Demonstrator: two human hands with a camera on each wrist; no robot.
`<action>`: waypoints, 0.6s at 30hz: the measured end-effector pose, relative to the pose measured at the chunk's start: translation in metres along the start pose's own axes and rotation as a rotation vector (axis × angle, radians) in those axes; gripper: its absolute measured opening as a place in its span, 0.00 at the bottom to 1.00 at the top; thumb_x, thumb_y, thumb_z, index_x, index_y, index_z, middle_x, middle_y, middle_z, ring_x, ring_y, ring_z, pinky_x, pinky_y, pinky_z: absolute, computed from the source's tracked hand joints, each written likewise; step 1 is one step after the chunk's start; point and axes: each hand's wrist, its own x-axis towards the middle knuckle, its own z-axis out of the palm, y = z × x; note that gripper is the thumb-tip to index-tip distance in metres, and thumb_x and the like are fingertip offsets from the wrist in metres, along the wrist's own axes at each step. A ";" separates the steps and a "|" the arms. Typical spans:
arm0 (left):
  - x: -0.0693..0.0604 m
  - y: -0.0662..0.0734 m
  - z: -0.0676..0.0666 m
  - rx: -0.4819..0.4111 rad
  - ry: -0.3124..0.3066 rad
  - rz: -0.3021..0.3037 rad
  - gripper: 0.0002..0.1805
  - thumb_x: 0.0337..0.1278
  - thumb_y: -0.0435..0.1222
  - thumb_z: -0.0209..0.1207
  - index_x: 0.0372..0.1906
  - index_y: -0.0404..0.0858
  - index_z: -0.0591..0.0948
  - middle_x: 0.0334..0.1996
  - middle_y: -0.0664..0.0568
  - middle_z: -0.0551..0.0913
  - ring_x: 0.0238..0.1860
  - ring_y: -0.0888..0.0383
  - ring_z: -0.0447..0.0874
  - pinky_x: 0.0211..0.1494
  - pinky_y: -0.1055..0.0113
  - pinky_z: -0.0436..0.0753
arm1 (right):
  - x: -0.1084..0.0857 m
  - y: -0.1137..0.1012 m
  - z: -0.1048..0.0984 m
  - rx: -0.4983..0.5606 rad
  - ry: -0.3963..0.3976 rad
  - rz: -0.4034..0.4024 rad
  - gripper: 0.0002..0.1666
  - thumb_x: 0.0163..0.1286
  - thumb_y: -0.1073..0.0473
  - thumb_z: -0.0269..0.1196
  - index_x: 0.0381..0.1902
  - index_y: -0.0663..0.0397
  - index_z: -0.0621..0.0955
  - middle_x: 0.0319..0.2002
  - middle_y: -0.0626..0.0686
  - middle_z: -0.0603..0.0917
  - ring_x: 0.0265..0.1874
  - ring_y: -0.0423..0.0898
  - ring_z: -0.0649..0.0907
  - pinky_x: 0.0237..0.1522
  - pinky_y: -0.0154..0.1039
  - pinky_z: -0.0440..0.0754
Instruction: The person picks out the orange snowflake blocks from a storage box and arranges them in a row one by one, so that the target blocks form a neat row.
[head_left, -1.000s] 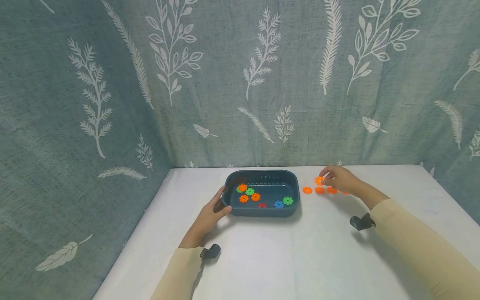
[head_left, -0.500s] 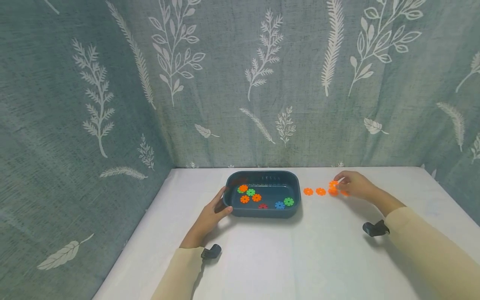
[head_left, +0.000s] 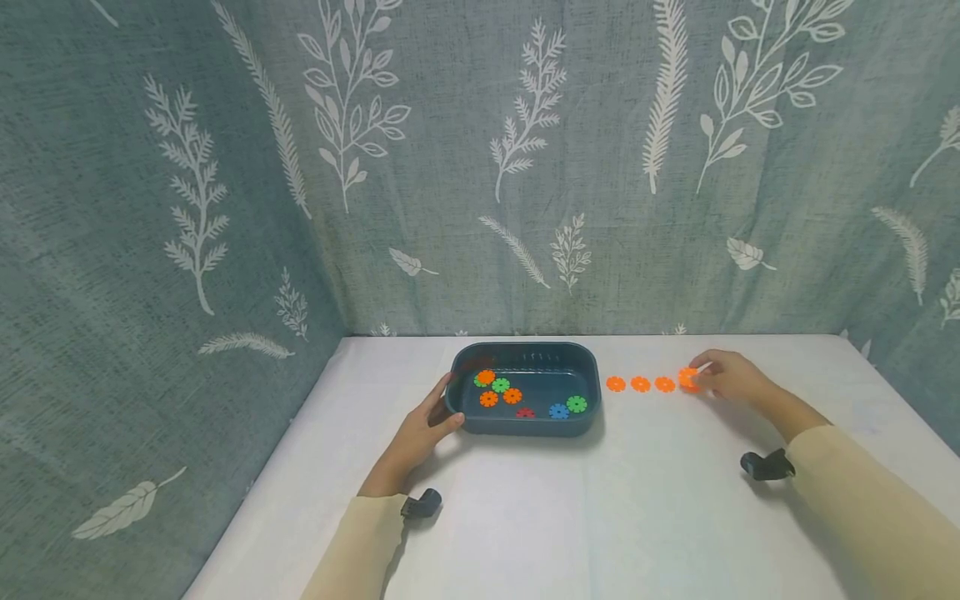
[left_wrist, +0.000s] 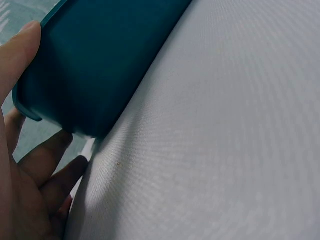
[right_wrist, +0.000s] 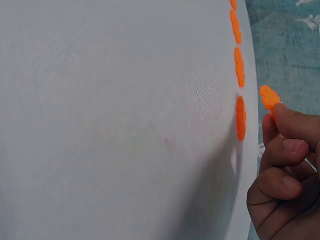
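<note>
Now holds orange disc [right_wrist: 269, 95] over the fourth, outermost disc [right_wrist: 241, 118] of the orange row [head_left: 640, 384] with right hand [head_left: 731, 379], versus over the third half a second ago and the second a second ago. Pinches it between thumb and index finger, with remaining fingers folded toward palm; sits apart from the row in right wrist view. Holds teal tray [head_left: 517, 427] at near left corner with left hand [head_left: 415, 435], same spot as before, with thumb on near rim and spread, lightly bent fingers along end wall. Count on white tablecloth [head_left: 510, 517], right of tray: four discs in a spaced straight row, plus the pinched one, so five orange outside. Count in tray: three orange discs [head_left: 489, 399], three green discs [head_left: 577, 404], one blue disc [head_left: 558, 412], one red disc [head_left: 525, 413]; eight total. In left half: all three orange and two green, with one green partly under an orange. Along near wall: red, then blue, then third green just beside it.
</note>
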 end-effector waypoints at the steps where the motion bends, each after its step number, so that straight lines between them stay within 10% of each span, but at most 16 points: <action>1: 0.000 0.000 0.000 -0.002 -0.001 -0.001 0.44 0.59 0.53 0.63 0.77 0.63 0.53 0.72 0.46 0.63 0.70 0.46 0.62 0.69 0.36 0.52 | -0.001 0.001 -0.001 -0.004 0.002 0.007 0.19 0.69 0.63 0.60 0.53 0.70 0.75 0.44 0.66 0.80 0.36 0.52 0.80 0.35 0.42 0.81; 18: 0.000 0.000 0.001 -0.006 0.003 -0.010 0.44 0.59 0.53 0.63 0.76 0.64 0.52 0.72 0.48 0.62 0.70 0.46 0.63 0.69 0.37 0.53 | -0.009 0.023 -0.014 -0.020 0.019 0.075 0.22 0.69 0.59 0.60 0.57 0.67 0.75 0.50 0.70 0.78 0.42 0.56 0.81 0.38 0.44 0.81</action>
